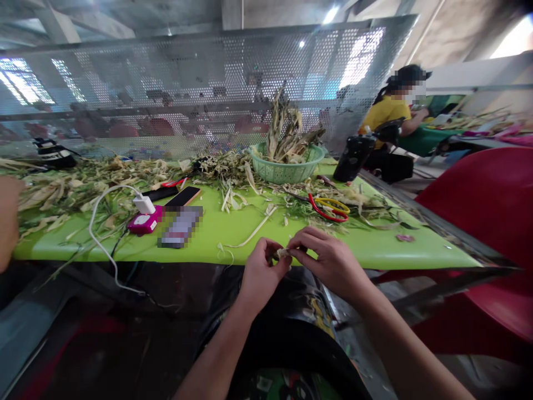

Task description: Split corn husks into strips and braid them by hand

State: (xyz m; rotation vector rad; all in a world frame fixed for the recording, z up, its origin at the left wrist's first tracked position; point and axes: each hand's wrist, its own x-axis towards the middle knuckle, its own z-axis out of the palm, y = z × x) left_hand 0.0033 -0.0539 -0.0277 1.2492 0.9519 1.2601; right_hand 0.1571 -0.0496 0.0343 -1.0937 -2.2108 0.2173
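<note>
In front of me, at the table's near edge, my left hand [261,272] is closed, thumb and fingers pinching a small pale piece of dried corn husk [282,253]. My right hand [322,254] meets it from the right, its fingertips pressed together on the same piece. Just beyond lies a long, thin husk strip [254,230] on the green tabletop. Scissors [328,208] with red and yellow handles rest among scraps past my right hand. The finer shape of the held husk is hidden by my fingers.
A light green basket [287,169] of dried husks stands at the back, beside a black bottle [353,158]. Husk piles [91,180] cover the left side. Phones [181,226] and a pink power adapter [145,220] with a cable lie nearer. A red chair [491,205] stands right; a person [385,119] sits beyond.
</note>
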